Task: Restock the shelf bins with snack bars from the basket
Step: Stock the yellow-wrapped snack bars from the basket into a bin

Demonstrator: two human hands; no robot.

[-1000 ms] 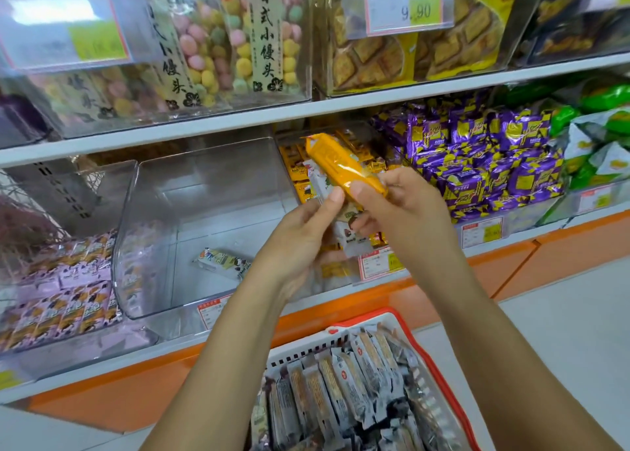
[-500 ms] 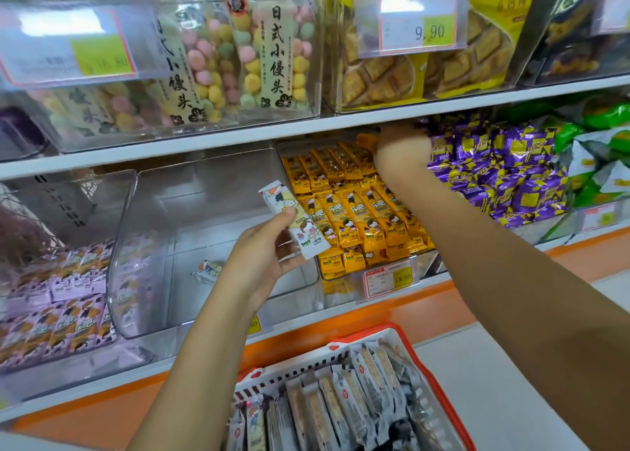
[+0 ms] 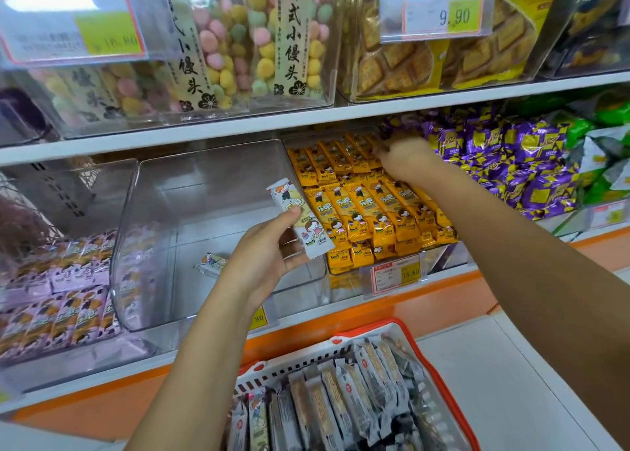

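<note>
my left hand pinched the white bar, tilted, just before the clear bin; right hand grip: couldn't tell.

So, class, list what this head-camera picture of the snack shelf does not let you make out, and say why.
1) Head view: right hand among the yellow bars is motion-blurred; whether it grips one is unclear.
2) Price tag below the clear bin: left forearm covers all but "80".
3) Basket: cut by the bottom edge; bar count unknown.
4) Top-left price label: glare washes out its print.
</note>
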